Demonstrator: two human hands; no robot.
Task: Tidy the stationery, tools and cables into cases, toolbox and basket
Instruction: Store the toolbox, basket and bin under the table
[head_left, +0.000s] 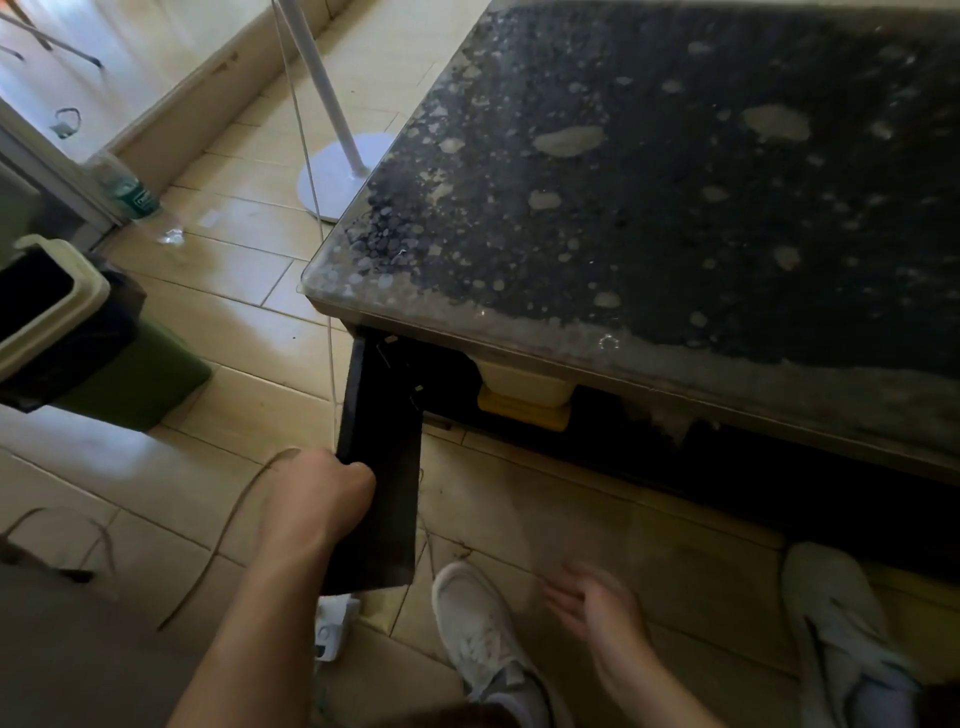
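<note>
My left hand (317, 499) grips the left edge of a long, flat black object (382, 467), perhaps a case. Its far end is under the corner of the table (467, 322) and its near end is above the floor by my feet. My right hand (592, 608) hovers low over the tiles between my shoes, blurred, fingers spread and holding nothing. A thin brown cable (223, 530) trails across the floor to the left of my left forearm. The dark speckled table top shows nothing lying on it.
A white-and-yellow container (524, 392) sits under the table edge. A green bin (124, 364) with a black liner stands at the left, and a plastic bottle (124, 187) lies beyond it. A white lamp base (337, 176) and its cord are near the table corner. A white plug device (332, 623) lies by my left shoe (478, 623).
</note>
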